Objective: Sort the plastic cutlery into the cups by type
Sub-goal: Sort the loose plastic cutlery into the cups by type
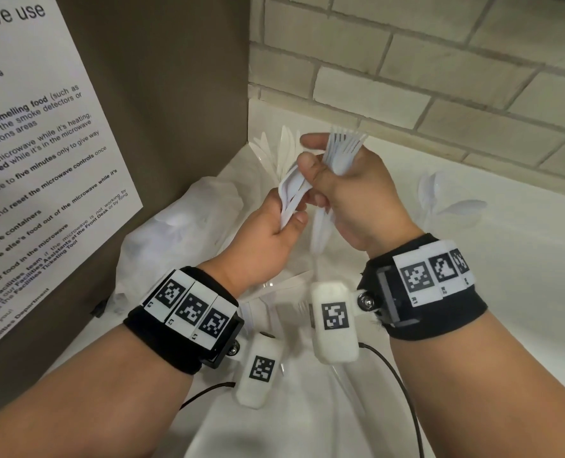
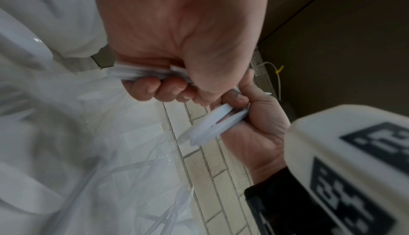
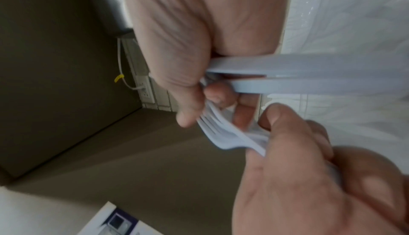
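My right hand (image 1: 310, 153) grips a bunch of white plastic forks (image 1: 344, 150), tines up, above the counter; their handles (image 3: 309, 74) stick out below the palm. My left hand (image 1: 292, 219) grips a second bundle of white cutlery (image 1: 291, 196) just to the left, and my right thumb and forefinger touch its top end. Its type is hard to tell. A clear cup of knives (image 1: 286, 147) stands behind the hands. A clear cup of spoons (image 1: 439, 200) stands at the right. Another clear cup (image 1: 274, 289) is partly hidden under my wrists.
A crumpled white plastic bag (image 1: 188, 223) lies on the white counter (image 1: 506, 292) at the left. A brown panel with a printed notice (image 1: 43, 143) walls off the left. A brick wall (image 1: 439, 77) closes the back. Wrist cables (image 1: 403, 391) hang below.
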A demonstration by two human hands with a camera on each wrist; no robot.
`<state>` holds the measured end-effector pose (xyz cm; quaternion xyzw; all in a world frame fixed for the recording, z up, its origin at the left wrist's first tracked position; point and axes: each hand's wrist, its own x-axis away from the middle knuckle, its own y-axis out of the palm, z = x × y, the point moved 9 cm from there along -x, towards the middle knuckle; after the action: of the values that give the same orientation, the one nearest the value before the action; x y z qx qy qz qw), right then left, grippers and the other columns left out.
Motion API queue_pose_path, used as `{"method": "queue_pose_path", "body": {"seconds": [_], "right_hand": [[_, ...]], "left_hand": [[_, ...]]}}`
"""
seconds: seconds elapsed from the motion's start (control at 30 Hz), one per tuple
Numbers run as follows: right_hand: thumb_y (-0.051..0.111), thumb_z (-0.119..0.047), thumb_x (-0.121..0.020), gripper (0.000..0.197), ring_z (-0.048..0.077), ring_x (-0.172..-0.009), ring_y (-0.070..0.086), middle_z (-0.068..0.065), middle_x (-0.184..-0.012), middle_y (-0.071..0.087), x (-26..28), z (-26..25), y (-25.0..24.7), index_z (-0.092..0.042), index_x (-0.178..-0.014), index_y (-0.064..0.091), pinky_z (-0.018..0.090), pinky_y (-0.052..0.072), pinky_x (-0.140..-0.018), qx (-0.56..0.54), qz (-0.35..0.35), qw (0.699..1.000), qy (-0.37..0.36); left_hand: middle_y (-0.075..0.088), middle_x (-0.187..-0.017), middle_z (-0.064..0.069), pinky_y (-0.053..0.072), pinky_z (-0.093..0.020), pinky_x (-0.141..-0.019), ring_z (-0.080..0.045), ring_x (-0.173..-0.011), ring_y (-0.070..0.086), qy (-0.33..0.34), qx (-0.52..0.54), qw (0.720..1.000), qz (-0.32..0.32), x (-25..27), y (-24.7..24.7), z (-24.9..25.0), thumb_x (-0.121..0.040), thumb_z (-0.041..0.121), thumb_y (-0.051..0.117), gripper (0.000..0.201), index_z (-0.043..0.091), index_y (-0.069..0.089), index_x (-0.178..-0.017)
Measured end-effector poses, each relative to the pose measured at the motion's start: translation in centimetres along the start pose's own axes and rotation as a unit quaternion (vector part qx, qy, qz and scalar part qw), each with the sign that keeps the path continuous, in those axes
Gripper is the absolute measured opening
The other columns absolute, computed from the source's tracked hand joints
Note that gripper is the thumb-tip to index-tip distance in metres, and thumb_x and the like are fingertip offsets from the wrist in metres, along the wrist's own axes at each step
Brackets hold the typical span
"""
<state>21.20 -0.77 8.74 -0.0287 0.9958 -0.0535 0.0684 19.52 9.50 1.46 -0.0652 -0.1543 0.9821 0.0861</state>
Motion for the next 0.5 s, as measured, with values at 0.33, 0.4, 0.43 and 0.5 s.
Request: {"method": "queue_pose_path", "body": {"seconds": [0.33,0.4,0.43,0.5], "right_hand": [[0.066,-0.002,-0.087,0.014,0.005,-0.052,0.060,-0.002,-0.070,0.063,0.2,-2.0,-1.8,-0.012,-0.078,0.062,0.028,0.055,-0.054,0.016,0.056,0.998,-0.024],[0.067,-0.003,-0.087,0.010,0.002,-0.047,0.057,0.000,-0.072,0.062,0.4,-2.4,-1.6,-0.012,-0.084,0.064,0.032,0.058,-0.059,0.035,0.031,0.999,-0.022],[0.068,-0.003,-0.086,0.009,0.002,-0.046,0.056,0.001,-0.074,0.062,0.5,-2.5,-1.4,-0.012,-0.089,0.066,0.033,0.059,-0.061,0.052,0.013,0.998,-0.016],[0.070,-0.003,-0.085,0.016,0.002,-0.046,0.058,0.004,-0.077,0.063,0.7,-2.2,-1.2,-0.011,-0.098,0.067,0.032,0.060,-0.064,0.081,-0.017,0.997,0.007]], "left_hand": [[0.056,-0.086,0.005,0.049,-0.035,-0.075,-0.010,-0.072,0.053,0.002,-0.028,1.000,-0.011,0.3,0.0,0.0,-0.095,0.033,0.054,0.025,0.018,0.051,-0.114],[0.052,-0.079,0.011,0.046,-0.024,-0.066,-0.001,-0.064,0.049,0.001,-0.031,0.999,-0.014,0.4,0.2,0.0,-0.096,0.031,0.054,0.017,0.018,0.050,-0.107],[0.052,-0.080,0.014,0.044,-0.018,-0.064,0.001,-0.064,0.050,0.001,-0.035,0.999,-0.015,0.4,0.3,0.0,-0.096,0.030,0.054,0.017,0.018,0.050,-0.107],[0.051,-0.083,0.015,0.042,-0.015,-0.063,0.000,-0.068,0.051,-0.004,-0.041,0.999,-0.010,0.5,0.3,0.1,-0.096,0.029,0.055,0.020,0.017,0.050,-0.110]]}}
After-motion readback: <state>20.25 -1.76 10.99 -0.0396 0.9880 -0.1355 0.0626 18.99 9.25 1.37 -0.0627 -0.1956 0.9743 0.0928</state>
